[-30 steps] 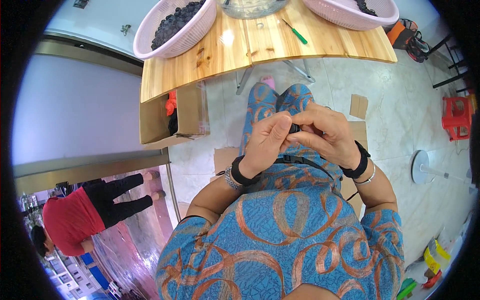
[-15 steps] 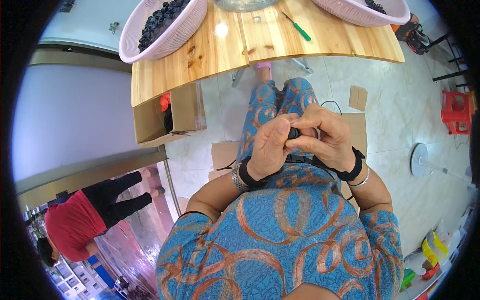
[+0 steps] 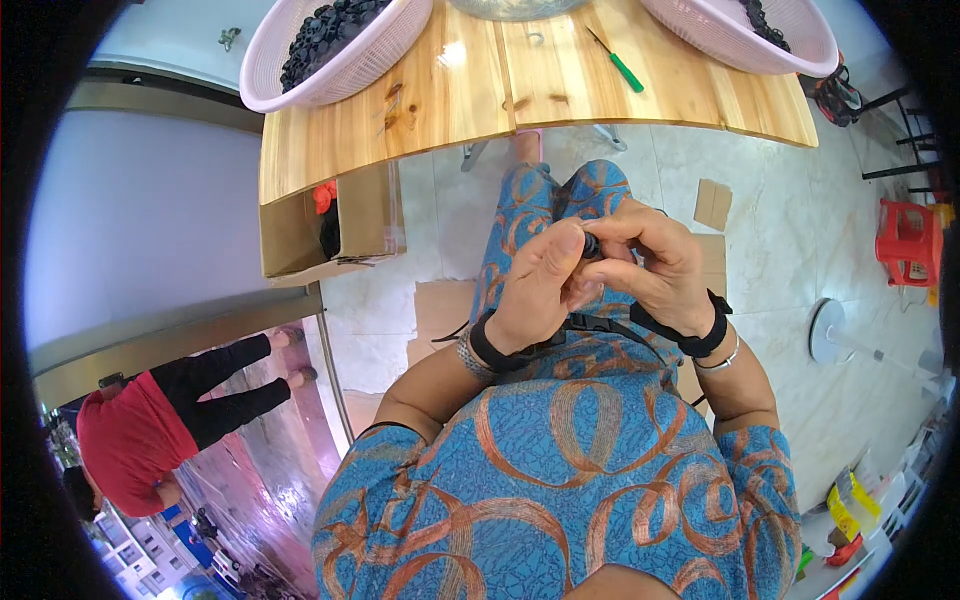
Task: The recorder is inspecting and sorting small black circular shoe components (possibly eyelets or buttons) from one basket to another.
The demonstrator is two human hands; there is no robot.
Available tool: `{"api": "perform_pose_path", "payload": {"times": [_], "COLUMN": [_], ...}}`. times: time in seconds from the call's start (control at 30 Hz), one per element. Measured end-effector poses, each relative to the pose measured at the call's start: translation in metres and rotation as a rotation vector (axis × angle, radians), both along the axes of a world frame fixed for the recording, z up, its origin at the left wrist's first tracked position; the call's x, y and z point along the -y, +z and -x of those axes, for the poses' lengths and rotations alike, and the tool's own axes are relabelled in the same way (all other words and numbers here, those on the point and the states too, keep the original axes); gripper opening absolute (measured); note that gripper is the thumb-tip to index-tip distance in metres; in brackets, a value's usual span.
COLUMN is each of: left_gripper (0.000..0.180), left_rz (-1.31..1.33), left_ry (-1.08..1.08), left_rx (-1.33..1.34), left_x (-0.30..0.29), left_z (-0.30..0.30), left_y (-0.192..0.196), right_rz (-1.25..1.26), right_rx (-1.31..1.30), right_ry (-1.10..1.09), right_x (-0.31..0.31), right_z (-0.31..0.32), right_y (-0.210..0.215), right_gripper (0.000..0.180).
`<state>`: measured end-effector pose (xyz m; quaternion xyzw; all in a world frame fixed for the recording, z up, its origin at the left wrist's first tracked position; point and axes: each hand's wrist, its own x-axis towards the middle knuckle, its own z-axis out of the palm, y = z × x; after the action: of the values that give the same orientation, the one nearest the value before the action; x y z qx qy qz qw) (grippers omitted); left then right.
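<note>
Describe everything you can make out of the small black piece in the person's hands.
The small black piece shows a dark, rounded surface, perhaps plastic or rubber; the view can't settle which. Fingers cover most of it, so its full shape, tilt and any separate parts are hidden. It is held in front of the person, on the near side of the wooden table, between the fingers of the left hand and right hand.

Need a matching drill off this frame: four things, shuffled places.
1. red stool
2. small black part
3. green-handled tool
4. cardboard box

A. below the left end of the wooden table
B. on the floor, far right
C. held between left hand and right hand
D. lying on the wooden table

Pairs: 1-B, 2-C, 3-D, 4-A
</note>
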<state>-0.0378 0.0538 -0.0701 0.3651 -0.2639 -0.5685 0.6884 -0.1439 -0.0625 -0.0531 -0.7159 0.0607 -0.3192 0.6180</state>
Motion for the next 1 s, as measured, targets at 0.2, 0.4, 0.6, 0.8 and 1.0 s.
{"api": "perform_pose_path", "payload": {"times": [0.2,0.4,0.6,0.8,1.0], "left_gripper": [0.039,0.048,0.036,0.031,0.026], "left_rz": [0.055,0.029,0.013,0.048,-0.011], "left_ry": [0.168,0.224,0.201,0.225,0.135], "left_rx": [-0.025,0.143,0.191,0.521,0.750], "left_x": [0.001,-0.002,0.000,0.000,-0.005], "left_z": [0.006,0.003,-0.001,-0.006,-0.013], "left_y": [0.005,-0.002,0.005,0.005,0.012], "right_rz": [0.121,0.077,0.281,0.517,0.573], "right_rx": [-0.068,0.035,-0.121,-0.190,-0.267], "right_ry": [-0.024,-0.070,-0.076,-0.088,-0.042], "right_x": [-0.008,-0.014,-0.008,-0.005,-0.002], "right_z": [-0.007,-0.010,-0.004,0.000,0.007], "right_y": [0.011,-0.001,0.019,0.029,0.033], "right_gripper": [0.021,0.021,0.022,0.021,0.023]}}
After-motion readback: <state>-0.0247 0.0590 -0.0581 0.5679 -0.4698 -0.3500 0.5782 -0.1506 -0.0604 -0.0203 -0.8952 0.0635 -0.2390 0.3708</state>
